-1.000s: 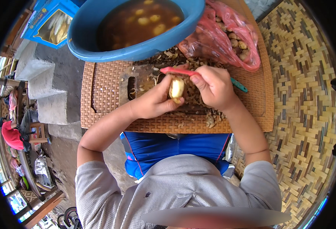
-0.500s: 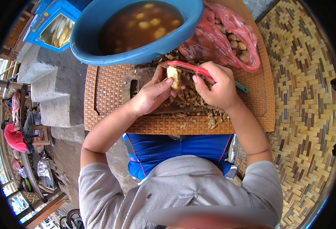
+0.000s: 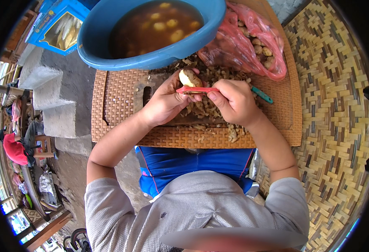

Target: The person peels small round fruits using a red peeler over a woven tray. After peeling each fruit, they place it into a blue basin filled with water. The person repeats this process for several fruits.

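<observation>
My left hand point(image 3: 167, 101) is closed round a partly peeled potato point(image 3: 187, 78), pale on one side and brown-skinned on the other. In my right hand point(image 3: 234, 102) is a red peeler point(image 3: 196, 90), its blade end lying across the near end of the potato. Under both hands, brown peelings point(image 3: 209, 110) are heaped on a worn wooden cutting board point(image 3: 140, 95). A green handle point(image 3: 263, 95) sticks out beyond my right hand; the rest of that tool is hidden.
A blue basin point(image 3: 151, 64) of brown water with several peeled potatoes stands at the far side of the woven-top table point(image 3: 117, 98). Right of it lies a red plastic bag point(image 3: 239, 50) of unpeeled potatoes. Concrete steps point(image 3: 52, 90) and a seated person point(image 3: 14, 149) are off to the left.
The peeler has come nearer to me, from the potato's far end to its near end. The potato has turned in my left hand, showing more brown skin.
</observation>
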A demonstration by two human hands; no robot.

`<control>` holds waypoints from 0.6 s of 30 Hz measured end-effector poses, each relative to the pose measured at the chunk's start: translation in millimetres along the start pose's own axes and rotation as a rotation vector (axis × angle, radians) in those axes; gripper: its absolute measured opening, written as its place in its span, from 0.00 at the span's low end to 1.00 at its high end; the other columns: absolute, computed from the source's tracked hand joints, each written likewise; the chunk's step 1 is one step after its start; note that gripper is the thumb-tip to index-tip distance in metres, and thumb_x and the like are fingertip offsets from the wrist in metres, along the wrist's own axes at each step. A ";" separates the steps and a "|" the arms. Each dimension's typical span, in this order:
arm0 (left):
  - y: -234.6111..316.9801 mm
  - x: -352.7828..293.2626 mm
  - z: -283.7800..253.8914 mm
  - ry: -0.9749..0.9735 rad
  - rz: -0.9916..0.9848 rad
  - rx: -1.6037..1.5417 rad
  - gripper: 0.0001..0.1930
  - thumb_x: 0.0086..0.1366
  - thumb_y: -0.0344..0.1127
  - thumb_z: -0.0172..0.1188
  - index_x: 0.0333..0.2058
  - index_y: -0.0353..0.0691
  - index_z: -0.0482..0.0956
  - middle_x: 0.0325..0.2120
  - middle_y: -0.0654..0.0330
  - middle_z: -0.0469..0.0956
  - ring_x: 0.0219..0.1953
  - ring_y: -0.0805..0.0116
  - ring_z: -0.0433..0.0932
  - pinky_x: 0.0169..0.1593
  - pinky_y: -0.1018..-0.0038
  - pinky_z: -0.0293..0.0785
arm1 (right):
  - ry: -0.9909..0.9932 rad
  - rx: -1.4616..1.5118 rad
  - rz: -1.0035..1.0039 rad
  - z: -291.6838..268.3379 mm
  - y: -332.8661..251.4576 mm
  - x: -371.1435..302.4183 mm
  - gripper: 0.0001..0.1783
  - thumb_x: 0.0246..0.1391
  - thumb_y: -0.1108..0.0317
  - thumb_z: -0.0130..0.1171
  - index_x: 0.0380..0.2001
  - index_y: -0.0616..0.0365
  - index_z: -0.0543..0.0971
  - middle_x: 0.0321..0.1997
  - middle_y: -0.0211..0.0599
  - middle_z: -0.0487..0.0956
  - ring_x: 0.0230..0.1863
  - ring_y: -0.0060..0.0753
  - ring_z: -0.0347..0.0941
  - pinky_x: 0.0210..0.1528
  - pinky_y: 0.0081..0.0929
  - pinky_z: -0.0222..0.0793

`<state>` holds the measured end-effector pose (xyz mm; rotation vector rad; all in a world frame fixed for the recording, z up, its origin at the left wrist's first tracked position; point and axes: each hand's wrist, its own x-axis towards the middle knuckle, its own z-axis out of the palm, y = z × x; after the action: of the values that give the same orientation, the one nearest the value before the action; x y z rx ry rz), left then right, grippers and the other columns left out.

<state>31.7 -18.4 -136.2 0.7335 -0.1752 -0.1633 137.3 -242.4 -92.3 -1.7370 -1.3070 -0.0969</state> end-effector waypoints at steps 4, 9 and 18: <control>0.0 -0.5 -0.7 -0.026 -0.002 0.001 0.35 0.74 0.28 0.66 0.74 0.35 0.60 0.54 0.56 0.81 0.52 0.66 0.83 0.63 0.67 0.76 | -0.004 -0.031 -0.048 -1.3 0.6 2.0 0.17 0.68 0.64 0.67 0.27 0.59 0.76 0.22 0.44 0.76 0.22 0.53 0.76 0.26 0.45 0.69; 1.0 -0.6 -3.9 -0.025 -0.014 0.052 0.36 0.74 0.29 0.68 0.74 0.34 0.59 0.54 0.56 0.81 0.53 0.65 0.83 0.62 0.66 0.76 | 0.004 -0.053 -0.086 -6.9 2.0 5.3 0.18 0.68 0.64 0.68 0.26 0.59 0.74 0.21 0.44 0.75 0.22 0.54 0.75 0.26 0.45 0.70; -2.9 0.9 -3.6 -0.046 0.027 0.169 0.37 0.74 0.38 0.69 0.73 0.32 0.60 0.56 0.55 0.80 0.53 0.65 0.82 0.62 0.65 0.77 | 0.014 -0.107 -0.125 -6.6 2.3 6.6 0.20 0.65 0.64 0.69 0.24 0.58 0.72 0.21 0.43 0.74 0.23 0.54 0.76 0.26 0.45 0.71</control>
<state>33.2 -18.5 -140.7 0.8959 -0.2450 -0.1403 144.8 -242.3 -86.3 -1.7398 -1.4220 -0.2540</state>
